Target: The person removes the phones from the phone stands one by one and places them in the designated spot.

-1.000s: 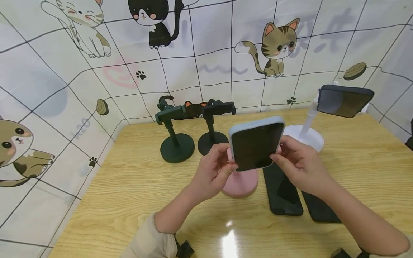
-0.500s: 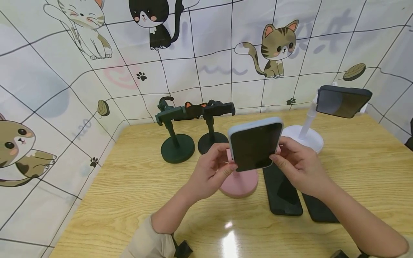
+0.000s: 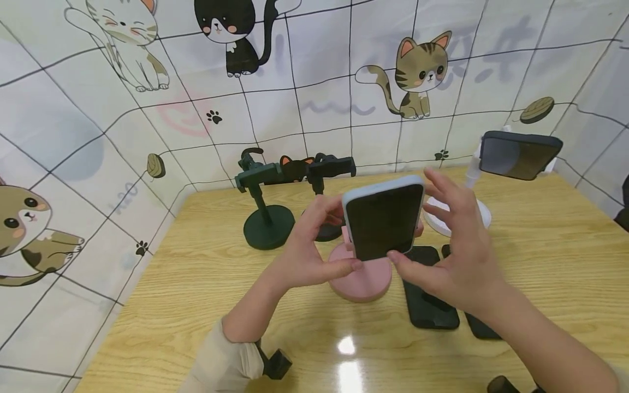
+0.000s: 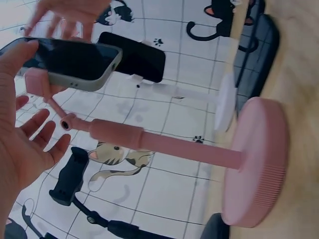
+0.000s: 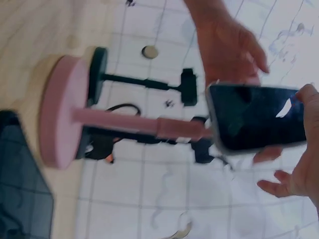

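A phone in a light blue case (image 3: 383,218) (image 4: 75,64) (image 5: 259,117) sits tilted in the pink clamp (image 3: 346,239) (image 4: 38,82) of a pink stand (image 3: 361,281) (image 4: 256,164) (image 5: 62,112). My left hand (image 3: 307,248) (image 4: 22,149) (image 5: 227,47) is at the phone's left side, thumb by the lower left corner, other fingers loosely bent and apart. On the other side is my right hand (image 3: 462,251) (image 4: 70,20) (image 5: 304,159), its thumb tip at the phone's lower edge and its fingers spread beside the phone. Neither hand is curled round it.
Behind are a dark green stand (image 3: 268,226) and a black stand (image 3: 330,166). A white stand (image 3: 484,215) at the right holds a dark phone (image 3: 518,155). Two dark phones lie on the table, one (image 3: 429,311) right of the pink base, another (image 3: 484,327) beyond it.
Both hands have loosened from the clamp sides. The right hand's fingers have lifted and spread, its thumb shifting left along the lower edge. The left fingers have risen and opened; the phone stays tilted.
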Tool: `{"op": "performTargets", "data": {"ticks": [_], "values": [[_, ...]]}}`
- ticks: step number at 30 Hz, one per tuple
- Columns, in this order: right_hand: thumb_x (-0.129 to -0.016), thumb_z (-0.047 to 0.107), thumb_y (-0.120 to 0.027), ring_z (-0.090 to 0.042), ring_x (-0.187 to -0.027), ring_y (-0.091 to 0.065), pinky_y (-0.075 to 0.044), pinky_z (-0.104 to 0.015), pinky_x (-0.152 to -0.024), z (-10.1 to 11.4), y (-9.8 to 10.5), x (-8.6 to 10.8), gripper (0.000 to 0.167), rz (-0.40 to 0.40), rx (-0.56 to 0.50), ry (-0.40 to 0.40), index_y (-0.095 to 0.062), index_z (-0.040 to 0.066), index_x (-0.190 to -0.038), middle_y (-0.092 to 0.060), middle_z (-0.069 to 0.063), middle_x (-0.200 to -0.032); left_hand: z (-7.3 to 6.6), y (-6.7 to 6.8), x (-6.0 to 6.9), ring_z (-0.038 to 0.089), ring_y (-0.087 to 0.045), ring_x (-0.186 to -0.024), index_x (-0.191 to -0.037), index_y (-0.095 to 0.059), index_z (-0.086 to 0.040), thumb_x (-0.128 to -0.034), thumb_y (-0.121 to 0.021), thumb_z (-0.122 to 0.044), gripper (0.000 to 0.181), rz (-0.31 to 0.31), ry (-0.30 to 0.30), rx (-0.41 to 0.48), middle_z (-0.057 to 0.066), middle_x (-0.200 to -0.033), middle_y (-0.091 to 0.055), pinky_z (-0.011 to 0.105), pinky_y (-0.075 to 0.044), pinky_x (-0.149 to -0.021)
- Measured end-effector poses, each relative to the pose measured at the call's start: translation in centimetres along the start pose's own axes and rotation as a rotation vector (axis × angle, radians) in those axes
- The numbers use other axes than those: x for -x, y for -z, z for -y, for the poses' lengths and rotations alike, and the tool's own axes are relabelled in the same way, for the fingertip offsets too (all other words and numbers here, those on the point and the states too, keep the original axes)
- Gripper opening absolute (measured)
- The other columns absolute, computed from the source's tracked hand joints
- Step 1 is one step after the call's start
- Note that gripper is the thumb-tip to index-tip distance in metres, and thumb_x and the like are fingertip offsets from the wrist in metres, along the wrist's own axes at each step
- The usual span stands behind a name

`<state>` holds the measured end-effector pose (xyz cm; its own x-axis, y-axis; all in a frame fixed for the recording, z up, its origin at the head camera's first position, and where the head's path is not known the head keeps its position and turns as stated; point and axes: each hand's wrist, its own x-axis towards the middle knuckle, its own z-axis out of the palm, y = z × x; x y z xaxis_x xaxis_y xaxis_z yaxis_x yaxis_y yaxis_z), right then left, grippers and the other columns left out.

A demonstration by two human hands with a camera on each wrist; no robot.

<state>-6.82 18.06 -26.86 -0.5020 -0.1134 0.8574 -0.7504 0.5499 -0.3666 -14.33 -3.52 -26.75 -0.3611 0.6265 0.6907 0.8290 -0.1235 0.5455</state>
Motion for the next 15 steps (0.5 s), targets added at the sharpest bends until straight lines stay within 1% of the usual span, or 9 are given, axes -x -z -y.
{"op": "performTargets", "data": {"ticks": [2, 3, 4, 5, 7, 10, 11, 12, 15], "values": [[-0.055, 0.04, -0.083, -0.034, -0.123, -0.034, -0.038, -0.039, -0.095, -1.1, -0.9, 0.5, 0.098, -0.073, 0.049, 0.066, -0.035, -0.005, -0.128, -0.03, -0.019, -0.137, 0.2, 0.3, -0.5, 0.021, -0.04, -0.111, -0.132, -0.034, -0.003, -0.0655, -0.073, -0.018, 0.079, 0.037, -0.018, -0.008, 0.011, -0.119, -0.044, 0.036, -0.04, -0.091], [-0.048, 0.037, -0.087, -0.039, -0.122, -0.032, -0.037, -0.045, -0.096, -1.4, -1.3, 0.7, 0.102, -0.103, 0.069, 0.096, -0.038, -0.002, -0.128, -0.028, -0.023, -0.137, 0.4, 0.5, -0.8, 0.022, -0.036, -0.116, -0.134, -0.03, -0.003, -0.0668, -0.071, -0.02, 0.081, 0.065, -0.023, 0.007, 0.011, -0.125, -0.041, 0.037, -0.037, -0.094], [-0.042, 0.034, -0.089, -0.041, -0.123, -0.031, -0.039, -0.048, -0.092, -1.6, -1.9, 0.6, 0.104, -0.129, 0.087, 0.117, -0.04, 0.001, -0.128, -0.025, -0.024, -0.138, 0.6, 0.6, -1.0, 0.022, -0.033, -0.12, -0.136, -0.026, -0.003, -0.0685, -0.069, -0.021, 0.082, 0.098, -0.02, 0.033, 0.012, -0.131, -0.037, 0.038, -0.034, -0.097], [-0.04, 0.031, -0.09, -0.041, -0.125, -0.028, -0.037, -0.049, -0.092, -1.3, -2.3, 0.3, 0.104, -0.143, 0.119, 0.138, -0.043, 0.004, -0.128, -0.022, -0.024, -0.14, 0.7, 0.8, -1.3, 0.023, -0.03, -0.123, -0.138, -0.022, -0.002, -0.07, -0.067, -0.021, 0.083, 0.132, -0.017, 0.065, 0.012, -0.134, -0.033, 0.04, -0.032, -0.099], [-0.048, 0.032, -0.086, -0.042, -0.125, -0.027, -0.032, -0.051, -0.095, 0.4, -3.1, -1.0, 0.093, -0.151, 0.202, 0.166, -0.046, 0.009, -0.128, -0.021, -0.024, -0.141, 1.1, 0.8, -1.7, 0.022, -0.029, -0.125, -0.137, -0.02, -0.002, -0.0717, -0.064, -0.021, 0.082, 0.195, -0.019, 0.108, 0.013, -0.136, -0.031, 0.04, -0.031, -0.1], [-0.06, 0.028, -0.076, -0.044, -0.125, -0.025, -0.026, -0.055, -0.097, 3.7, -3.9, -2.9, 0.075, -0.139, 0.291, 0.177, -0.047, 0.009, -0.127, -0.021, -0.023, -0.14, 1.6, 0.8, -2.2, 0.022, -0.036, -0.118, -0.132, -0.025, 0.0, -0.0723, -0.06, -0.016, 0.071, 0.266, -0.025, 0.14, 0.014, -0.129, -0.036, 0.038, -0.033, -0.098], [-0.062, 0.027, -0.075, -0.046, -0.125, -0.023, -0.02, -0.057, -0.099, 4.4, -4.1, -3.4, 0.073, -0.135, 0.316, 0.184, -0.047, 0.007, -0.126, -0.022, -0.024, -0.139, 1.7, 0.8, -2.3, 0.021, -0.039, -0.114, -0.13, -0.027, 0.001, -0.072, -0.06, -0.015, 0.068, 0.277, -0.028, 0.137, 0.015, -0.125, -0.039, 0.037, -0.035, -0.096], [-0.063, 0.025, -0.076, -0.047, -0.123, -0.023, -0.018, -0.058, -0.1, 5.0, -4.2, -3.7, 0.072, -0.135, 0.331, 0.184, -0.046, 0.006, -0.125, -0.022, -0.025, -0.137, 1.8, 0.8, -2.4, 0.021, -0.042, -0.11, -0.127, -0.03, 0.001, -0.0713, -0.059, -0.013, 0.065, 0.283, -0.027, 0.135, 0.015, -0.122, -0.04, 0.036, -0.037, -0.094], [-0.058, 0.018, -0.081, -0.049, -0.12, -0.025, -0.02, -0.059, -0.098, 5.9, -4.5, -4.2, 0.074, -0.155, 0.367, 0.173, -0.044, 0.003, -0.121, -0.024, -0.027, -0.133, 1.9, 0.7, -2.6, 0.021, -0.045, -0.104, -0.121, -0.036, 0.002, -0.0706, -0.061, -0.007, 0.057, 0.285, -0.045, 0.143, 0.017, -0.117, -0.043, 0.034, -0.04, -0.09]]}}
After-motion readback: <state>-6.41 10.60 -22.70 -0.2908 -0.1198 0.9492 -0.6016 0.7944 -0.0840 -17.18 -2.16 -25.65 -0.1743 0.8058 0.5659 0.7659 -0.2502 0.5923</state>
